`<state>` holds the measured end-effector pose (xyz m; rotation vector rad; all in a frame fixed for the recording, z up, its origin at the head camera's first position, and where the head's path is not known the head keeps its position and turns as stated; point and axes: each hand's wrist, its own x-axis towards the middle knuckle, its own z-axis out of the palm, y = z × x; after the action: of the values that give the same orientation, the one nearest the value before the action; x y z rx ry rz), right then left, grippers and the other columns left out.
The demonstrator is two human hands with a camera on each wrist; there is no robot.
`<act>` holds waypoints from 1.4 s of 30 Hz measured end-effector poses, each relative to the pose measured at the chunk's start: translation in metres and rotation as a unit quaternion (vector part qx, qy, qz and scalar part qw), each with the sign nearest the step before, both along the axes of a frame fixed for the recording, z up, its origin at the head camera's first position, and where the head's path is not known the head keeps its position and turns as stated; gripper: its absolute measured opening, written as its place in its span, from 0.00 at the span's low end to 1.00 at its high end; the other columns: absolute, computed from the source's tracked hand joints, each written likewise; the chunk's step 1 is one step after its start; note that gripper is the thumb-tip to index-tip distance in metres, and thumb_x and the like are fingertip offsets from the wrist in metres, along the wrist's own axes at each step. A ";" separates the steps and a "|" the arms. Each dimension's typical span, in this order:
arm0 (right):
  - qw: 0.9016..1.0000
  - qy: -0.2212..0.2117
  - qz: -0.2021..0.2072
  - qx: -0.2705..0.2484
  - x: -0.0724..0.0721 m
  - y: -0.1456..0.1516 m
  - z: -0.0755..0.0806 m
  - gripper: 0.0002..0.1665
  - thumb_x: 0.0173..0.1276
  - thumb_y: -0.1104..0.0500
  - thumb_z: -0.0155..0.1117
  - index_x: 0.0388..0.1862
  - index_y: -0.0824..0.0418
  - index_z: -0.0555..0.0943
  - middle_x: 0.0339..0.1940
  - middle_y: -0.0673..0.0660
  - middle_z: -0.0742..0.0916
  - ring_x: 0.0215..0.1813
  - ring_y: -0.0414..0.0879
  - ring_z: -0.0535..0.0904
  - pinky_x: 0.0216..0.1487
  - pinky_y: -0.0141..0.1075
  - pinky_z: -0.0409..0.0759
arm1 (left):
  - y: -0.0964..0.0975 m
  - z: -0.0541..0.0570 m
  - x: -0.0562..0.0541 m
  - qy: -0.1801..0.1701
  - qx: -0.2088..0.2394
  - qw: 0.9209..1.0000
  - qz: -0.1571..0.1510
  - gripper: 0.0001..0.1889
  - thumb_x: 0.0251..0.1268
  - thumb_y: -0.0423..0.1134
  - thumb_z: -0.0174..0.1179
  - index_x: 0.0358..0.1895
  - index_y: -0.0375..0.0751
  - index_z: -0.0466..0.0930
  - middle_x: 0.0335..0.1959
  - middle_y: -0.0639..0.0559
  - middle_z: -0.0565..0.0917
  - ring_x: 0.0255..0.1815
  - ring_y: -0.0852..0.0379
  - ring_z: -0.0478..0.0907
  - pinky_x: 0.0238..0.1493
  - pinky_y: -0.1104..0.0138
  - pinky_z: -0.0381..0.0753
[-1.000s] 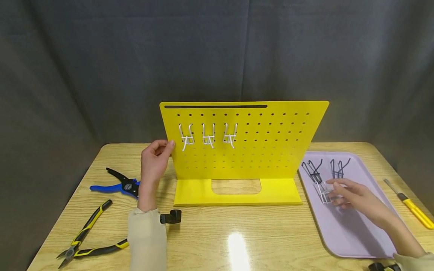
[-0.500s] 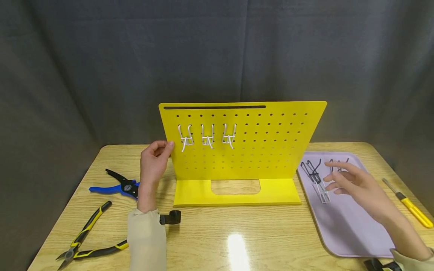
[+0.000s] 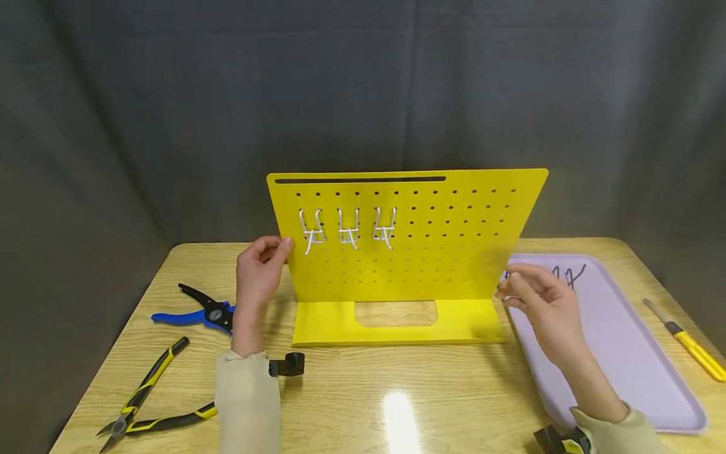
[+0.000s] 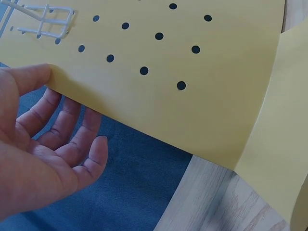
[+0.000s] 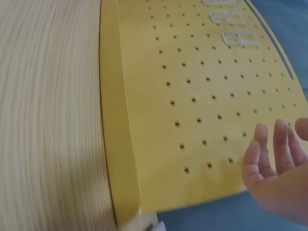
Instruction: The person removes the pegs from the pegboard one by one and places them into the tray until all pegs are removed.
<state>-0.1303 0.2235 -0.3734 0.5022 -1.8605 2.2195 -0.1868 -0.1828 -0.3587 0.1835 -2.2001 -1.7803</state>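
Note:
A yellow pegboard (image 3: 448,252) stands upright on its bent base, with three white wire hooks (image 3: 348,234) fixed in a row on its upper left. My left hand (image 3: 259,271) pinches the board's left edge. In the left wrist view, its thumb (image 4: 33,77) lies on the front face and the other fingers reach behind. Beside the lower right edge is my right hand (image 3: 544,309), fingers loosely bent with nothing seen between them. It covers part of the lilac tray (image 3: 618,359), where a dark wire hook (image 3: 574,276) shows behind it.
Blue-handled pliers (image 3: 212,313) and yellow-black pliers (image 3: 150,378) lie left of the board on the wooden table (image 3: 340,403). At the far right lies a yellow-handled screwdriver (image 3: 697,353). A dark curtain (image 3: 363,82) hangs behind the table.
My right hand has moved left from over the tray to the board's right edge, covering the hooks on the tray's left side. My left hand keeps its place on the board.

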 end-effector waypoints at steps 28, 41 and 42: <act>0.998 -0.030 0.043 0.037 -0.039 -0.089 0.013 0.12 0.72 0.64 0.56 0.50 0.70 0.78 0.34 0.56 0.85 0.35 0.45 0.83 0.39 0.35 0.82 | 0.001 0.002 0.001 -0.002 0.012 1.000 -0.004 0.16 0.68 0.43 0.59 0.44 0.30 0.78 0.36 0.47 0.78 0.38 0.55 0.75 0.46 0.68 0.77; 0.995 -0.012 0.087 0.044 -0.048 -0.122 0.027 0.14 0.72 0.64 0.57 0.52 0.70 0.77 0.33 0.54 0.85 0.35 0.47 0.83 0.36 0.35 0.82 | 0.000 0.001 0.001 0.007 0.007 1.000 -0.002 0.16 0.68 0.43 0.59 0.44 0.30 0.79 0.33 0.51 0.78 0.36 0.56 0.76 0.43 0.69 0.76; 0.995 -0.013 0.090 0.039 -0.048 -0.125 0.028 0.13 0.72 0.64 0.57 0.52 0.69 0.78 0.33 0.54 0.85 0.35 0.47 0.83 0.37 0.35 0.82 | 0.000 0.001 0.001 0.007 0.006 1.000 -0.001 0.16 0.68 0.43 0.59 0.43 0.30 0.79 0.33 0.51 0.78 0.36 0.56 0.76 0.43 0.70 0.76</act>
<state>-0.1784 0.0988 -0.3454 0.6850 -1.9940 2.2805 -0.1859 -0.1830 -0.3578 0.1711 -2.1801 -1.7913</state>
